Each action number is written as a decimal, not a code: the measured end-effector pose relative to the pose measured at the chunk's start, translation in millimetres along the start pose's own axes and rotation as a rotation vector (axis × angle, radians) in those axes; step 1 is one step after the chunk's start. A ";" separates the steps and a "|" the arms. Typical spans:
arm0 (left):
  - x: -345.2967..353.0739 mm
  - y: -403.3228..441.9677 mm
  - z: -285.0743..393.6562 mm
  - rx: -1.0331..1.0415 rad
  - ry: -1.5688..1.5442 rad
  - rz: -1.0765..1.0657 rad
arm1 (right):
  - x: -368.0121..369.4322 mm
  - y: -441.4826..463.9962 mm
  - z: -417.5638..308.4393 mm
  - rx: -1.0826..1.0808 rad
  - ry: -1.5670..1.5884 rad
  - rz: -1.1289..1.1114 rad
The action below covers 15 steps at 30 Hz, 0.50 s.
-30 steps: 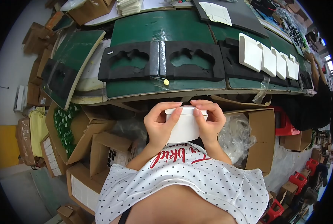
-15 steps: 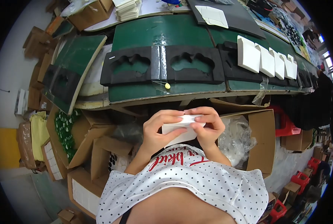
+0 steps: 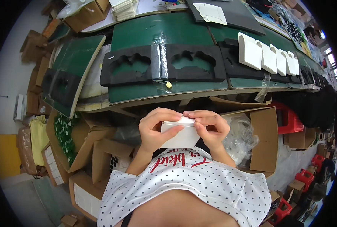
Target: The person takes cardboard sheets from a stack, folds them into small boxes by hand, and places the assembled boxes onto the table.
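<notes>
A small white carton (image 3: 180, 137) is held between both hands in front of my chest, its broad face toward me. My left hand (image 3: 153, 128) grips its left side, thumb across the front face and fingers along the top. On the right side, my right hand (image 3: 212, 128) pinches the top edge between thumb and fingers. The fingertips of both hands nearly meet at the carton's top flap, which they partly cover. Beyond the hands, black foam blocks (image 3: 187, 64) with shaped cut-outs lie on the green bench (image 3: 138, 32).
Several white cartons (image 3: 250, 52) stand in a row on foam at the right. A flattened white carton (image 3: 210, 13) lies on a grey board. Below the bench are a cardboard box (image 3: 265, 140) with clear plastic bags (image 3: 240, 136), further boxes (image 3: 81, 147) at left, and a red stool (image 3: 289, 119).
The carton has tipped so its front face shows more fully, and its top looks narrower. My hands have shifted slightly, the fingertips still at its top edge.
</notes>
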<state>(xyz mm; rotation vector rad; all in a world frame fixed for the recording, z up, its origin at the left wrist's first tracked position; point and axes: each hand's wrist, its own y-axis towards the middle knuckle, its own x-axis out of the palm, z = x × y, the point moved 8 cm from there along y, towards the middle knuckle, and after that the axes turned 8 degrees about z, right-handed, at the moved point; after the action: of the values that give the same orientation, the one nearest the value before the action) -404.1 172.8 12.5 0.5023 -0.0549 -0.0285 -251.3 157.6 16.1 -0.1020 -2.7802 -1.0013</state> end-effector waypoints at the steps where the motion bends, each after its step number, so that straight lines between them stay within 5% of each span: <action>1: -0.6 0.4 0.9 0.026 -0.027 0.006 | 1.0 0.4 -0.3 -0.052 -0.006 -0.034; 5: -5.6 -0.3 -14.0 -0.140 -0.164 0.078 | 8.4 3.7 -3.1 -0.138 -0.089 -0.212; 8: -7.6 -3.3 -26.8 -0.285 -0.254 0.121 | 7.6 -1.1 10.8 0.154 -0.107 -0.264; 10: -6.0 -6.2 -33.0 -0.356 -0.320 0.129 | 5.2 -3.8 11.5 0.120 -0.126 -0.261; 15: 7.9 1.3 -17.7 -0.138 -0.198 -0.064 | 3.4 -1.5 3.8 0.030 -0.126 -0.131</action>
<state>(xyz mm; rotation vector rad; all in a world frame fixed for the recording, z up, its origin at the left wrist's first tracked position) -395.1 182.1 -2.0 0.3617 -0.2295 -0.1443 -255.4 158.9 12.9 0.0225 -2.9484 -1.0153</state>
